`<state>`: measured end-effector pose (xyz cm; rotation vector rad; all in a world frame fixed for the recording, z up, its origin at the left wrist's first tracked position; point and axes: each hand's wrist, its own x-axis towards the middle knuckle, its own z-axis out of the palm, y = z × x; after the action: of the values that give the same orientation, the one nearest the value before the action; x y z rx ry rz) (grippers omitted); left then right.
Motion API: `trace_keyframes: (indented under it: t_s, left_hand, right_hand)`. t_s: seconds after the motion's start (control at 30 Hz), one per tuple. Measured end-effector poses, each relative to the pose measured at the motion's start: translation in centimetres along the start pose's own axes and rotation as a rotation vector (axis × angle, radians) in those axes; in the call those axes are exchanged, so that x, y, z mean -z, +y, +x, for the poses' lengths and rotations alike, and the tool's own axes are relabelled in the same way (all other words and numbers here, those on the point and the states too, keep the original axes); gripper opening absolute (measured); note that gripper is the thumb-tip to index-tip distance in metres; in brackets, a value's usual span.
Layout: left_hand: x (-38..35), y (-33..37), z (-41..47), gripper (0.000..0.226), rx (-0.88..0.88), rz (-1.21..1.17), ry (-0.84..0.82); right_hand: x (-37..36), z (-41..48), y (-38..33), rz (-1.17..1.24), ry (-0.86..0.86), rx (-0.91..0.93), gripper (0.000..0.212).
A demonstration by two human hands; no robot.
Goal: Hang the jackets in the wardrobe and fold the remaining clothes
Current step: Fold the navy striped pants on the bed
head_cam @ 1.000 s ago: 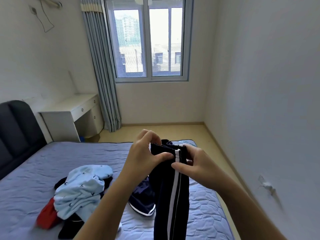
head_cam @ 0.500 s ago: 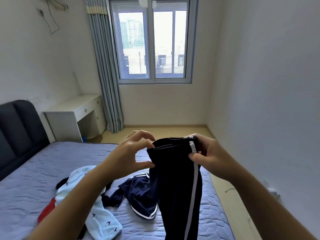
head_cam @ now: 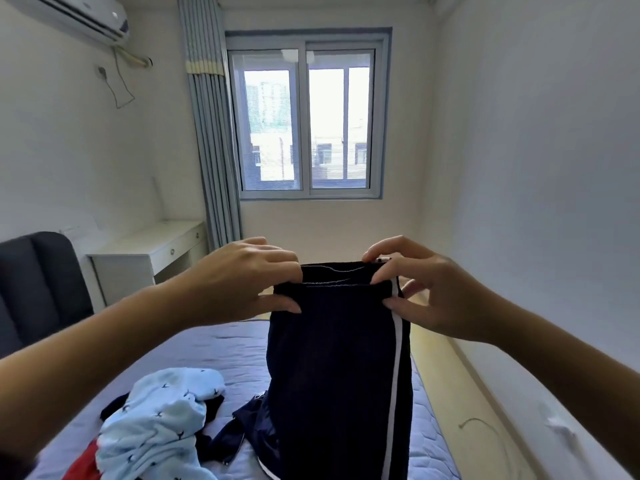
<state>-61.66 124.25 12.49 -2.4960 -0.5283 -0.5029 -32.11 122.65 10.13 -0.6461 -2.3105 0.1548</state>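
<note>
I hold up dark navy trousers [head_cam: 332,368] with a white side stripe, hanging down over the bed. My left hand [head_cam: 242,282] pinches the left end of the waistband. My right hand [head_cam: 415,289] pinches the right end, at the stripe. The waistband is stretched flat between them. On the bed [head_cam: 221,344] lies a pile: a light blue garment with small dark marks [head_cam: 162,420], a red piece [head_cam: 83,467], black cloth and a navy garment with white trim [head_cam: 249,431].
A white desk with drawers [head_cam: 149,251] stands beyond the bed by a grey curtain [head_cam: 214,150]. A dark headboard [head_cam: 38,289] is at left. A narrow strip of wooden floor [head_cam: 460,410] runs between the bed and the right wall. The window [head_cam: 304,126] is ahead.
My hands have moved apart and spread the waistband wide; before they were close together on it. The trousers are raised higher, and my view has tilted up.
</note>
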Motion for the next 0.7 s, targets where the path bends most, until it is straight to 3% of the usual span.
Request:
trace_keyframes:
  t_s: [0.23, 0.43, 0.57, 0.7]
  left_hand:
    - [2.6, -1.3, 1.2, 0.024, 0.02, -0.018, 0.079]
    - [3.5, -2.2, 1.8, 0.024, 0.034, -0.07, 0.061]
    - [4.3, -3.3, 2.7, 0.027, 0.03, -0.054, 0.039]
    - [5.7, -4.4, 3.8, 0.03, 0.04, -0.049, 0.028]
  right_hand:
    - [2.0, 1.7, -0.9, -0.15, 0.007, 0.173, 0.012]
    - [3.1, 2.7, -1.0, -0.008, -0.196, 0.01, 0.01]
    - [3.1, 3.9, -1.9, -0.033, -0.359, 0.033, 0.017]
    - [4.2, 5.8, -2.3, 0.012, -0.412, -0.01, 0.023]
